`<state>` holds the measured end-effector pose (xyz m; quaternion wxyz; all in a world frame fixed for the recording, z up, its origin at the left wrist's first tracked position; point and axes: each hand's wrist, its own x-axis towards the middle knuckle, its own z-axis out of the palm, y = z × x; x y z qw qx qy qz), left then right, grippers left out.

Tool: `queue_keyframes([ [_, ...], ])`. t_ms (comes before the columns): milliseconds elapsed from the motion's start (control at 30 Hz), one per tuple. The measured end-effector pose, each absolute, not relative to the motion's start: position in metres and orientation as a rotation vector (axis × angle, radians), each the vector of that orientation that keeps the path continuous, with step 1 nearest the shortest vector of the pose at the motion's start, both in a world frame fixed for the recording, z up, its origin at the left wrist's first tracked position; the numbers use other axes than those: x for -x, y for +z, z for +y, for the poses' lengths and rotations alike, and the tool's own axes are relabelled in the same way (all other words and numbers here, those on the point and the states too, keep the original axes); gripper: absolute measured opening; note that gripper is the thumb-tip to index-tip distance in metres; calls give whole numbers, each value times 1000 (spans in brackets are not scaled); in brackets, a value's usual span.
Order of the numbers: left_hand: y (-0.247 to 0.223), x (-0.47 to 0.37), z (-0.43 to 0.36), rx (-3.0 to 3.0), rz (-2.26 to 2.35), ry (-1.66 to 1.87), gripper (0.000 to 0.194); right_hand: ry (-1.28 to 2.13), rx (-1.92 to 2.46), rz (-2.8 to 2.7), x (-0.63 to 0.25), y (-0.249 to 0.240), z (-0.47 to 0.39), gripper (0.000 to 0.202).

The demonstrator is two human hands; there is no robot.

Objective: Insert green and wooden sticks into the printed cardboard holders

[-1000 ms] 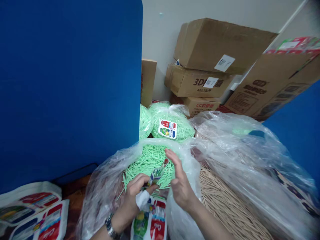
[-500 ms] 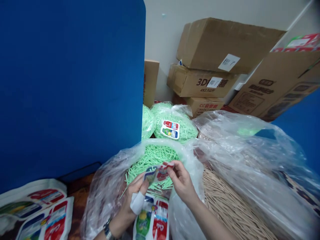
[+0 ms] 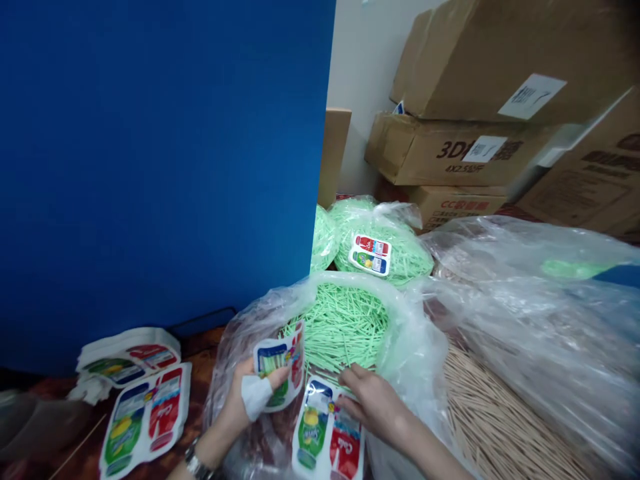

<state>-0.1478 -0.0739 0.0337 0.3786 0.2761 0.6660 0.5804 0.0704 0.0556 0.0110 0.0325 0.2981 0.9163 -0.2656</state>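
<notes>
My left hand (image 3: 245,393), with a white wrap on it and a watch on the wrist, is closed around a printed pouch (image 3: 280,360) showing a green Sprite bottle and a red Cola bottle. Pale green sticks show through its clear window. My right hand (image 3: 373,403) is beside the near edge of the green stick pile (image 3: 345,327), its thumb and fingers apart with nothing seen between them. Beneath it lies another pouch (image 3: 313,423) of the same print, partly covered by the hand. A clear plastic bag (image 3: 425,327) surrounds the pile.
On the left are a flat pouch (image 3: 120,433) and a stack of pouches (image 3: 145,337), by a blue panel (image 3: 165,167). Tan sticks (image 3: 495,400) fill another bag on the right. Behind are tied bags of green sticks (image 3: 410,260) and stacked cartons (image 3: 425,153).
My right hand has let go of the held pouch and moved down over the lying one. My left hand has drawn its pouch left and turned it upright. The view has shifted left.
</notes>
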Motion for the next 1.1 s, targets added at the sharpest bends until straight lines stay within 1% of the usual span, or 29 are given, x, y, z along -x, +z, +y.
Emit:
queue_keyframes([
  [33, 33, 154, -77, -688, 1746, 1472, 25, -633, -891, 2756, -70, 6, 53, 21],
  [100, 34, 163, -81, -724, 1814, 1461, 25, -387, -901, 2679, -68, -3, 47, 34],
  [133, 34, 166, -82, -766, 1831, 1466, 23, -320, -905, 2668, -67, -6, 46, 39],
  [200, 33, 169, -82, -862, 1834, 1487, 20, -259, -900, 2672, -66, -10, 44, 42],
  [267, 28, 172, -81, -928, 1857, 1512, 23, -263, -892, 2684, -66, -12, 46, 38],
  [367, 14, 186, -75, -907, 2005, 1514, 26, -317, -887, 2690, -68, -15, 51, 21],
  [433, 4, 202, -71, -862, 2127, 1507, 38, -334, -891, 2687, -69, -17, 53, 15],
  [500, -3, 221, -67, -827, 2240, 1504, 47, -339, -906, 2692, -69, -17, 54, 17],
  [600, -6, 242, -63, -774, 2433, 1451, 52, -376, -953, 2705, -71, -14, 53, 18],
  [633, -6, 245, -62, -762, 2501, 1425, 56, -409, -976, 2722, -72, -10, 54, 16],
  [700, -2, 243, -63, -746, 2633, 1397, 71, -547, -1017, 2800, -78, 0, 56, 12],
  [767, 2, 227, -66, -787, 2731, 1405, 84, -792, -1056, 2893, -85, 14, 59, 13],
  [800, 4, 214, -69, -849, 2733, 1408, 83, -923, -1080, 2920, -89, 22, 60, 15],
  [833, 6, 198, -72, -971, 2685, 1409, 75, -1035, -1108, 2927, -91, 30, 61, 16],
  [900, 9, 163, -77, -1189, 2318, 1281, 60, -1201, -1181, 2907, -94, 48, 60, 18],
  [933, 10, 145, -78, -1245, 2107, 1216, 62, -1266, -1214, 2886, -94, 57, 57, 17],
  [1000, 12, 114, -77, -1304, 1811, 1163, 85, -1422, -1196, 2830, -91, 72, 50, 14],
  [1033, 13, 102, -74, -1289, 1702, 1154, 89, -1525, -1125, 2799, -88, 79, 46, 12],
  [1067, 15, 93, -71, -1267, 1589, 1115, 87, -1646, -992, 2767, -87, 84, 43, 10],
  [1100, 17, 87, -66, -1236, 1489, 1060, 78, -1771, -839, 2734, -85, 88, 41, 9],
])
